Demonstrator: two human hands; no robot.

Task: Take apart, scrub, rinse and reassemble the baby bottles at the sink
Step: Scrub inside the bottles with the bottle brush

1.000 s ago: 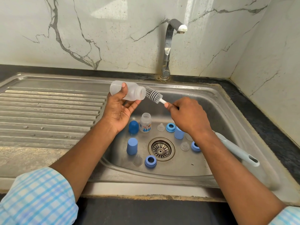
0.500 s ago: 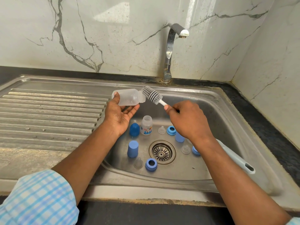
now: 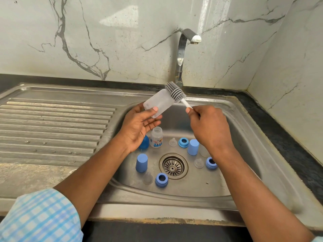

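The left hand (image 3: pixel 139 127) is lying palm up, pinching the bottle (image 3: pixel 159 103) under its thumb. The right hand (image 3: pixel 210 130), at 3 o'clock from it, is gripping the brush (image 3: pixel 174 92) handle with curled fingers (image 3: pixel 196 113).

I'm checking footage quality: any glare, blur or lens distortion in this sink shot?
Head view: a bright light patch and a vertical streak glare on the marble wall; wide-angle distortion bows the sink rim and drainboard; the brush and bottle look sharp, no motion blur.
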